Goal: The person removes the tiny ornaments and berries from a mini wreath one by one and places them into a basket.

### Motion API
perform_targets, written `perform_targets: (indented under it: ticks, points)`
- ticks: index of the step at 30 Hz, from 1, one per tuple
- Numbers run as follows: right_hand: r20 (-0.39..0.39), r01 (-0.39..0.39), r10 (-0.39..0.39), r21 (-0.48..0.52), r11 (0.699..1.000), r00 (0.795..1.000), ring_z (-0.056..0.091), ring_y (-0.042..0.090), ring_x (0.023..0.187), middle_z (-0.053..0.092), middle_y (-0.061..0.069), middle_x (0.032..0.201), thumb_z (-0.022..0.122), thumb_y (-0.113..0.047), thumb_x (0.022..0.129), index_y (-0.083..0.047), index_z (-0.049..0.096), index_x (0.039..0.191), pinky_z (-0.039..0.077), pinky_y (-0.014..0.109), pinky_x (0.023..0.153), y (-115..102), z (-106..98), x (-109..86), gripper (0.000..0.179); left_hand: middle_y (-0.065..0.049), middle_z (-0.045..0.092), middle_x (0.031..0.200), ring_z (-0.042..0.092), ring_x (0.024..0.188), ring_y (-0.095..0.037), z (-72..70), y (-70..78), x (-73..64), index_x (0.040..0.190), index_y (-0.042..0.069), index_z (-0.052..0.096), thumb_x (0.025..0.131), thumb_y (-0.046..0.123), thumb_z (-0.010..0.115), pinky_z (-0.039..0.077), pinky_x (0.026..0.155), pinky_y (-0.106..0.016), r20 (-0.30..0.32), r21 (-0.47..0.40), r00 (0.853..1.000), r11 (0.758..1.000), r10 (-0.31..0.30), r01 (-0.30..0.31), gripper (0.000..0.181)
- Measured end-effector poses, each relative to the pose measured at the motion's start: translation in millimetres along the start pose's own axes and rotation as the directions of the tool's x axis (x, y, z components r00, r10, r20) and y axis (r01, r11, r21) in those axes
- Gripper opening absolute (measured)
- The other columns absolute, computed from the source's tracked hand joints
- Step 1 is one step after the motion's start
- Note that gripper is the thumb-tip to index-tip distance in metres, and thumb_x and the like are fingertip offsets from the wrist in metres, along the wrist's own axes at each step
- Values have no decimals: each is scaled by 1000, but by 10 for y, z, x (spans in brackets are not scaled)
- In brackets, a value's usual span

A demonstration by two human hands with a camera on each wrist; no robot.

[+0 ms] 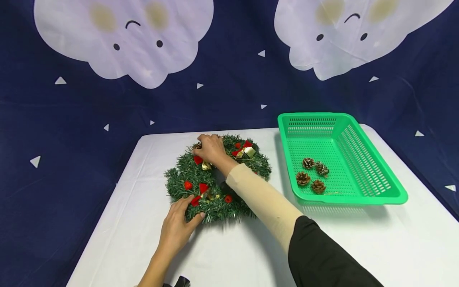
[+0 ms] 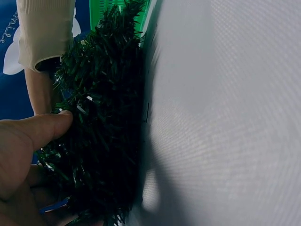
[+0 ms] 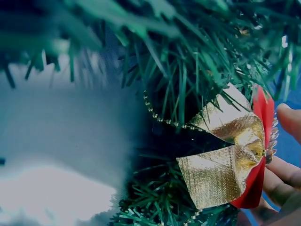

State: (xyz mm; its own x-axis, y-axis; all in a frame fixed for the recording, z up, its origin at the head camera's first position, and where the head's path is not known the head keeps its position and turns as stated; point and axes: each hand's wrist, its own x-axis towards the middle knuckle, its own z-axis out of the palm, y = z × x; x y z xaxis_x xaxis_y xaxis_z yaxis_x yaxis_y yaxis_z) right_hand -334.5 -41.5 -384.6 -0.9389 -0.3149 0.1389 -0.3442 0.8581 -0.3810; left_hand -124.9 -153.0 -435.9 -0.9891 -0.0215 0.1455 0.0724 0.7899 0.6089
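Observation:
A green tinsel wreath with red and gold bows lies on the white table. My left hand grips its near left edge, the thumb against the side and the fingers over the top; in the left wrist view the thumb presses into the tinsel. At the wreath's far left part, my right hand pinches a pine cone. The right wrist view shows this cone mostly hidden behind a red and gold bow, with thumb and fingers around it.
A green plastic basket stands on the right of the table, with several pine cones in its near left corner. Behind the table hangs a dark blue cloth with white clouds. My right forearm crosses over the wreath.

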Motion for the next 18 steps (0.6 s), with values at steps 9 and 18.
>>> perform_targets:
  ticks: [9,18]
  points:
    - [5,10,-9,-15,1000,1000,53,26,116,61,2,126,63,-47,87,-18,54,131,40,42,98,15,24,-14,53,-19,47,141,42,132,-36,-3,1,-2,138,11,49,83,36,71,40,101,-59,-4,3,1000,1000,5,-5,65]
    - [22,12,-11,-48,999,1000,52,24,117,62,0,123,63,-50,85,-19,55,129,39,42,102,23,38,-28,54,-20,47,141,41,133,-37,0,-5,-8,138,11,49,82,35,71,39,102,-59,-3,2,1000,1000,-3,3,64]
